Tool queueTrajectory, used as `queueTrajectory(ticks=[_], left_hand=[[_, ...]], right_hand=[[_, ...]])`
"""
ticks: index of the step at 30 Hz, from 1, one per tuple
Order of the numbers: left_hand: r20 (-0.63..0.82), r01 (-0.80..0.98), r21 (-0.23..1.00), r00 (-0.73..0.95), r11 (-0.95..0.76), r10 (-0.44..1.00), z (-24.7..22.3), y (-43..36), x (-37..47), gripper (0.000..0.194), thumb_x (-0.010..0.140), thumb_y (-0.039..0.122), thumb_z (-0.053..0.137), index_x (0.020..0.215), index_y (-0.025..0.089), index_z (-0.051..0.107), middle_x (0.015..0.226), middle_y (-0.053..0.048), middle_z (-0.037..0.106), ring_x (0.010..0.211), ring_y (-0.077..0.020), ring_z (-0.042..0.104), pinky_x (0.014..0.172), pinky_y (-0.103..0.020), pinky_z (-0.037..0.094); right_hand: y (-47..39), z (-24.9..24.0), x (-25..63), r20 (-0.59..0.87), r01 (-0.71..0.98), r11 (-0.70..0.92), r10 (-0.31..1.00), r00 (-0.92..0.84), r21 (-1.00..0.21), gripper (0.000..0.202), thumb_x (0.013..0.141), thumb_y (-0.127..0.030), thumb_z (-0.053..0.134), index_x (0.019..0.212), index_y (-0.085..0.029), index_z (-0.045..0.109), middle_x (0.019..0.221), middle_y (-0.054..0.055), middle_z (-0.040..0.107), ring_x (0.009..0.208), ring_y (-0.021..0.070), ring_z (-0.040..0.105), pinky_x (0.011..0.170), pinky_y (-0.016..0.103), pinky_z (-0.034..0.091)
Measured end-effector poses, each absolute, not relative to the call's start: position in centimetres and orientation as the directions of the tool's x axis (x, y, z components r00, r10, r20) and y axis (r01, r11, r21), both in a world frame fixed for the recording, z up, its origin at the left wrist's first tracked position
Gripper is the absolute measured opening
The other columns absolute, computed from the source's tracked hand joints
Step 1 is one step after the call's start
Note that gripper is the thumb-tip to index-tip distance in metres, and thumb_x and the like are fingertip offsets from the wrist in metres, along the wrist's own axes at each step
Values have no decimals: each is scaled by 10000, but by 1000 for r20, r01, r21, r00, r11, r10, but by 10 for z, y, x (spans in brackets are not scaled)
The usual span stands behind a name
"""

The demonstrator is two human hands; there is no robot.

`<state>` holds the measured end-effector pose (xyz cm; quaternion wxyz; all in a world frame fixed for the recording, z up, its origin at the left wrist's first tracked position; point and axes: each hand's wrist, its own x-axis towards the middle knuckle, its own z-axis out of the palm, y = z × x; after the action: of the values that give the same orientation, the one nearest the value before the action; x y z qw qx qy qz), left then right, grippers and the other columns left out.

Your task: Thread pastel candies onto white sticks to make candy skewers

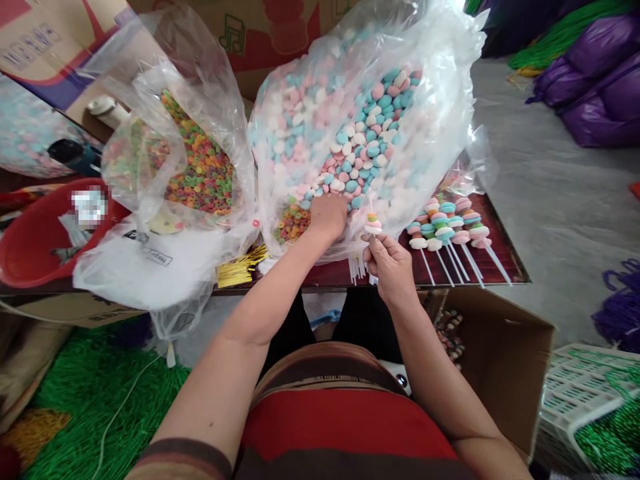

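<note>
My left hand (pixel 330 215) reaches into the open plastic bag (pixel 445 113) of pink, white and blue round candies (pixel 357 150). Its fingers are hidden among the candies. A pile of small ring candies (pixel 293 223) lies just left of that wrist. In a pinch, my right hand (pixel 393 263) holds a white stick upright, threaded with a short candy skewer (pixel 373 225) of white, pink and orange-green pieces. Bare white sticks (pixel 357 269) lie at the table edge beside this hand. To its right, several fuller candy skewers (pixel 450 223) rest side by side on the table.
A second clear bag (pixel 200 167) of coloured ring candies stands at left, near a red bowl (pixel 45 233). Yellow ties (pixel 243 267) lie at the table's front edge. Below right is an open cardboard box (pixel 500 360) beside a white crate (pixel 565 393).
</note>
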<state>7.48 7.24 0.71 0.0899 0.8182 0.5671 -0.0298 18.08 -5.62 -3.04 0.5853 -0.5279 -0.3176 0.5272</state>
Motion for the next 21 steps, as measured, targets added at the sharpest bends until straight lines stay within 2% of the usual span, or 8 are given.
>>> queueTrajectory(ticks=[3,6,8,10,13,15,18,21], left_hand=[[-151,930,93,366,-355,918,9,68,81,420,1013,111,401,1282,118,724,1306,-221,727,1216,-341,660,969,-436,465],[-143,925,156,367,-346,919,11,68,71,398,978,99,442,1251,121,731,1279,-203,745,1189,-333,672,967,-419,476],[-97,919,271,323,-287,941,12,70,56,341,953,134,502,1194,152,743,1210,-157,775,1132,-304,692,949,-386,490],[-21,861,456,263,-225,964,13,67,40,272,936,166,548,1121,188,746,1118,-97,794,1061,-250,701,942,-340,500],[37,578,800,221,-161,975,11,53,21,181,914,196,596,1040,204,727,1011,-35,786,941,-170,698,893,-278,530],[42,297,949,215,-106,976,8,40,16,134,888,216,635,998,204,710,957,-20,770,869,-144,697,834,-263,552],[7,-25,1000,196,-3,981,2,25,14,85,841,251,700,910,201,694,864,-4,753,761,-133,696,743,-264,566],[-65,-180,979,157,93,985,-3,21,11,140,784,270,769,874,190,697,796,14,741,675,-117,677,666,-237,539]], right_hand=[[-59,-31,181,-185,-296,-104,948,261,-950,432,813,-628,763,904,-212,687,599,-61,521,440,58,278,423,235,187],[-61,-32,182,-179,-285,-100,948,265,-953,435,817,-628,758,906,-209,682,593,-65,520,437,58,282,426,237,198],[-58,-31,184,-165,-241,-97,946,278,-966,454,816,-645,748,910,-205,684,598,-61,528,447,64,296,430,241,214],[-50,-29,185,-128,-166,-79,943,306,-983,466,806,-656,753,883,-201,685,613,-49,547,474,74,336,443,244,250],[-31,-22,186,-41,-43,-28,944,327,-999,443,803,-637,758,820,-203,673,643,-26,576,533,97,408,479,250,299],[-17,-16,184,10,8,8,944,329,-1000,409,823,-611,734,811,-207,669,664,-16,583,569,111,433,503,254,311],[-3,-8,177,40,53,26,960,277,-998,373,846,-571,685,769,-208,646,671,-12,570,595,117,433,529,256,316],[6,-2,171,44,127,20,981,188,-992,325,850,-502,645,719,-207,614,635,-29,517,610,120,419,559,261,320]])
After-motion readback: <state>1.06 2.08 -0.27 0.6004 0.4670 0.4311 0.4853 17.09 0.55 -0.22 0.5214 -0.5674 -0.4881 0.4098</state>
